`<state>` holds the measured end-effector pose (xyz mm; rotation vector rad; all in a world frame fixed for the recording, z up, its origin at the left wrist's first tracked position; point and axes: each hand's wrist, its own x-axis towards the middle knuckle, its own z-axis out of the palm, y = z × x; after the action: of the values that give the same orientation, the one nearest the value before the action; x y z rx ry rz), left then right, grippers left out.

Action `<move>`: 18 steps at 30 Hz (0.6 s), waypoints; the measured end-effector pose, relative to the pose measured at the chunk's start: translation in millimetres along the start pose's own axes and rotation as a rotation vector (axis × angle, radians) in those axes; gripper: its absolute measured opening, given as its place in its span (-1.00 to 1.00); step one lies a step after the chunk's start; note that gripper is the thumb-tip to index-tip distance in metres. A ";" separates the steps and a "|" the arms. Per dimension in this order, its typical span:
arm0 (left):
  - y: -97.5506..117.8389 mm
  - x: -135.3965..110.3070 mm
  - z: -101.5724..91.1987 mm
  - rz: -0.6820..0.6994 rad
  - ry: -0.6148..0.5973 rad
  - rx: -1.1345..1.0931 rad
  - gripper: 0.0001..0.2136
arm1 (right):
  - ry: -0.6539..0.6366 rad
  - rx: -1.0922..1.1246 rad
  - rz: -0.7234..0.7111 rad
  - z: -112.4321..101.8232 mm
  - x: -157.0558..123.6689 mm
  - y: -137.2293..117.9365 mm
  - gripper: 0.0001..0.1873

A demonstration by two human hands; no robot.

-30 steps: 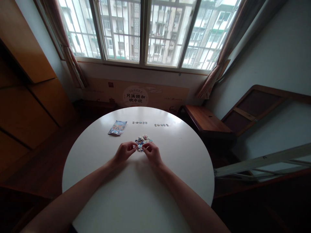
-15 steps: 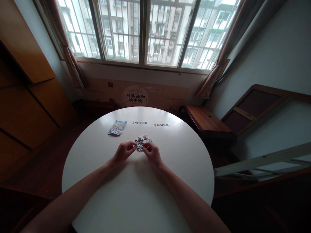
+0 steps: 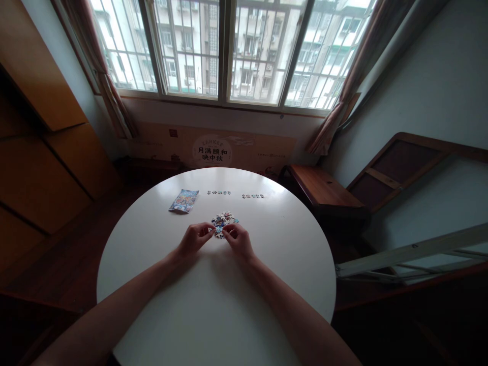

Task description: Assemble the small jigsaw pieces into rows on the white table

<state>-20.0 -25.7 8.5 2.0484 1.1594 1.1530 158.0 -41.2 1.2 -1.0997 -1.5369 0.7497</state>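
On the round white table (image 3: 171, 300) lies a small heap of jigsaw puzzle pieces (image 3: 224, 218), some blue and colourful, some pale. My left hand (image 3: 196, 236) is at the heap's near left edge, thumb and forefinger pinched together. Facing it from the right, my right hand (image 3: 238, 239) makes a similar pinch, a small gap from the left fingertips. Pieces show between and behind the fingertips. Whatever each pinch holds is too small to tell apart from the heap.
Beyond the heap are two short rows of puzzle pieces, a left row (image 3: 219, 192) and a right row (image 3: 253, 196). A colourful packet (image 3: 184, 201) lies at the table's far left. A wooden bench (image 3: 324, 185) stands past the table on the right.
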 end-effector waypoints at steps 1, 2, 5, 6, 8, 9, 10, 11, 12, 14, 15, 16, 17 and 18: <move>0.4 0.0 -0.1 0.002 0.002 -0.002 -0.77 | -0.001 0.001 0.000 0.0 0.0 0.1 -0.85; 0.9 0.1 -0.2 0.006 0.005 -0.004 -0.77 | -0.001 0.002 0.000 0.0 0.0 0.2 -0.85; 2.6 0.5 -0.7 0.017 0.008 -0.015 -0.75 | -0.005 0.003 -0.001 0.1 -0.2 0.5 -0.86; 3.1 0.7 -0.9 0.018 0.008 -0.017 -0.75 | -0.006 0.004 -0.001 0.1 -0.2 0.6 -0.86; 4.3 1.1 -1.3 0.013 0.008 -0.019 -0.74 | -0.007 0.004 0.000 0.2 -0.3 0.5 -0.86; 4.7 1.3 -1.4 0.008 0.008 -0.020 -0.74 | -0.008 0.003 0.000 0.3 -0.4 0.5 -0.86; 5.1 1.5 -1.5 0.002 0.008 -0.022 -0.75 | -0.007 0.002 0.000 0.3 -0.4 0.4 -0.86; 5.4 1.5 -1.6 -0.004 0.008 -0.024 -0.75 | -0.007 0.001 0.001 0.4 -0.3 0.3 -0.87; 5.6 1.6 -1.6 -0.009 0.008 -0.027 -0.75 | -0.006 0.000 0.002 0.4 -0.3 0.3 -0.87; 5.6 1.5 -1.6 -0.015 0.007 -0.032 -0.76 | -0.004 0.000 0.001 0.5 -0.3 0.4 -0.87; 5.5 1.5 -1.6 -0.015 0.006 -0.035 -0.76 | -0.004 0.001 -0.001 0.5 -0.3 0.5 -0.88; 5.3 1.5 -1.5 -0.015 0.004 -0.038 -0.76 | -0.005 0.002 -0.003 0.5 -0.3 0.6 -0.88; 4.9 1.4 -1.3 -0.015 0.001 -0.042 -0.76 | -0.006 0.003 -0.004 0.5 -0.3 0.7 -0.89; 4.5 1.4 -1.1 -0.017 -0.002 -0.046 -0.76 | -0.006 0.004 -0.005 0.5 -0.4 0.7 -0.89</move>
<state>-18.7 -26.7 13.0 2.0011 1.1361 1.1584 157.7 -41.3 0.4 -1.0911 -1.5426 0.7528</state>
